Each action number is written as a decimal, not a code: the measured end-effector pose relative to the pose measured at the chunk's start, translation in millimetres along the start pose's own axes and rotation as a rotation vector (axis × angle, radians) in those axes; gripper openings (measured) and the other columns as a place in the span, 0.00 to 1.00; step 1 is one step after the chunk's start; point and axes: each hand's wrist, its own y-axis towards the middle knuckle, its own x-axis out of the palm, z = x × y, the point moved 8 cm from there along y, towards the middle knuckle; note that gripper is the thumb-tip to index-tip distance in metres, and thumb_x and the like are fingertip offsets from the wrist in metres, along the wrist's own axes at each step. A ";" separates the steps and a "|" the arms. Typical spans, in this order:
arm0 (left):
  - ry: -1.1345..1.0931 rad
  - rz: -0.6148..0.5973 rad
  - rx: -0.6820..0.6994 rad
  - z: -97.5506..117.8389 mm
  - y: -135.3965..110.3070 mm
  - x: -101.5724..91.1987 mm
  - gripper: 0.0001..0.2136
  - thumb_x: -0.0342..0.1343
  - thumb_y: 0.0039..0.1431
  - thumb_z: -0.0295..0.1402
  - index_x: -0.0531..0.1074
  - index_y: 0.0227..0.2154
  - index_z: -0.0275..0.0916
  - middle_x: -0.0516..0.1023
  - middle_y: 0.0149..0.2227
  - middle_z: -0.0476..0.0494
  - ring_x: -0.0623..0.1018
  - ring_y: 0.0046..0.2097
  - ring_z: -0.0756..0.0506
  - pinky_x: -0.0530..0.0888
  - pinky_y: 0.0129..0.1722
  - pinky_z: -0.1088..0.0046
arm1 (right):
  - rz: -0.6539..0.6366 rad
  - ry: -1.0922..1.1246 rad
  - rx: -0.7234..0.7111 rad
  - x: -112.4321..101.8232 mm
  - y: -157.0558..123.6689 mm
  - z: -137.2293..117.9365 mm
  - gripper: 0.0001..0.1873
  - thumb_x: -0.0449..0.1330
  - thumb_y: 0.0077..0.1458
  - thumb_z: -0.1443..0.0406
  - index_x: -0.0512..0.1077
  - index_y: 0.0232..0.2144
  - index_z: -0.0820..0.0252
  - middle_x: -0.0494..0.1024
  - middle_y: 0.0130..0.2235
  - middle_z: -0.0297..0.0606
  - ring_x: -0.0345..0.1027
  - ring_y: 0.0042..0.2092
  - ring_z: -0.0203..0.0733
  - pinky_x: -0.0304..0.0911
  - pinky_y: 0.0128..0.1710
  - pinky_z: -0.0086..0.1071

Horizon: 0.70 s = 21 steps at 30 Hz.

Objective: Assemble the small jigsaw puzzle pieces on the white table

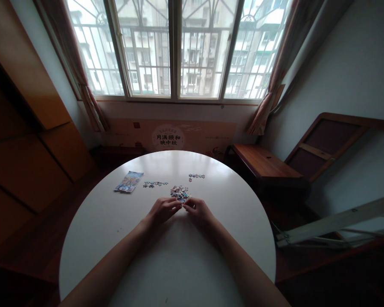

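At the near side of a loose heap of jigsaw pieces [179, 192], my two hands meet with their fingertips almost touching. My left hand [164, 209] is closed in a pinch, and so is my right hand [198, 209]. Between the fingertips is a tiny jigsaw piece [182, 205], mostly hidden by the fingers. Left of the heap lies a group of jigsaw pieces in rows [155, 184]. A short joined strip of pieces [197, 175] with a bend at its left end lies beyond the heap, to the right. The colourful printed sheet [129, 182] rests flat at the far left.
Everything lies on a round white table [96, 238]. A few small specks [119, 230] are on its left side. Past the far edge are a printed banner [192, 132] and a barred window. A wooden bench [265, 160] stands at right, wooden cabinets [51, 149] at left.
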 end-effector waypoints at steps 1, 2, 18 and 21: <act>-0.046 0.005 -0.054 -5.5 -0.9 1.0 0.09 0.52 0.61 0.34 0.74 0.40 0.39 0.76 0.31 0.47 0.72 0.27 0.54 0.68 0.28 0.79 | 0.004 0.000 0.002 -0.5 0.1 -0.3 0.09 0.58 0.51 0.64 0.75 0.28 0.64 0.76 0.27 0.37 0.66 0.29 0.36 0.58 0.30 0.27; -0.088 0.009 -0.111 -11.2 -1.9 1.8 0.10 0.54 0.59 0.36 0.73 0.41 0.39 0.76 0.32 0.47 0.72 0.26 0.54 0.68 0.28 0.79 | 0.010 -0.002 0.000 -1.1 0.2 -0.8 0.09 0.58 0.51 0.64 0.75 0.28 0.65 0.76 0.26 0.37 0.66 0.29 0.36 0.58 0.30 0.26; -0.235 -0.057 -0.316 -28.7 -5.0 9.4 0.09 0.55 0.57 0.36 0.78 0.33 0.37 0.76 0.27 0.47 0.70 0.25 0.53 0.67 0.27 0.80 | 0.049 -0.086 -0.030 -4.8 -0.8 -8.5 0.08 0.58 0.50 0.66 0.74 0.26 0.64 0.75 0.25 0.36 0.65 0.28 0.35 0.58 0.29 0.26; -0.225 -0.060 -0.321 -28.7 -5.7 9.9 0.10 0.54 0.57 0.37 0.77 0.34 0.37 0.76 0.27 0.47 0.70 0.25 0.53 0.67 0.27 0.80 | 0.045 -0.091 -0.036 -3.9 -0.6 -7.4 0.07 0.58 0.50 0.66 0.74 0.26 0.64 0.75 0.25 0.36 0.66 0.28 0.36 0.58 0.30 0.26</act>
